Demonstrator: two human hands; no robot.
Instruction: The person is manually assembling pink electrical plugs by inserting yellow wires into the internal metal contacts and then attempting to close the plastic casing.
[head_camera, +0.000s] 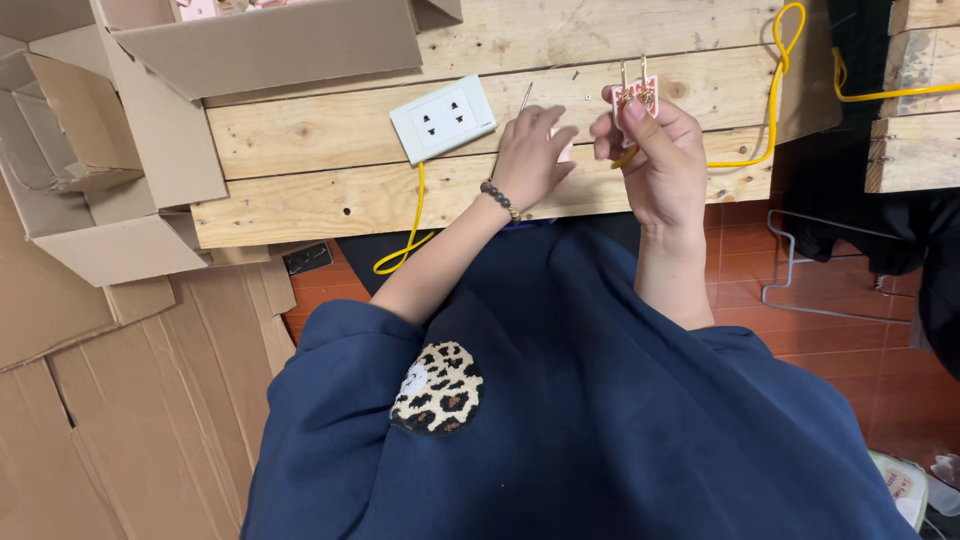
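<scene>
The bench (330, 195) is made of raw, unpainted wooden planks, rough and matt, marked with knots and nail holes. A smooth, slightly glossy white plastic is seen on the socket plate (443, 118). The cable (775, 100) is sheathed in shiny yellow plastic. Two thin prongs of bright brass-like metal are shown on the plug part (635, 93) pinched in the right hand (660, 155), with coppery strands at its base. A slim shiny metal tool (524, 97) rises above the left hand (532, 155), whose wrist is ringed by dark polished beads (499, 198). The boxes (150, 120) are of matt brown corrugated cardboard.
</scene>
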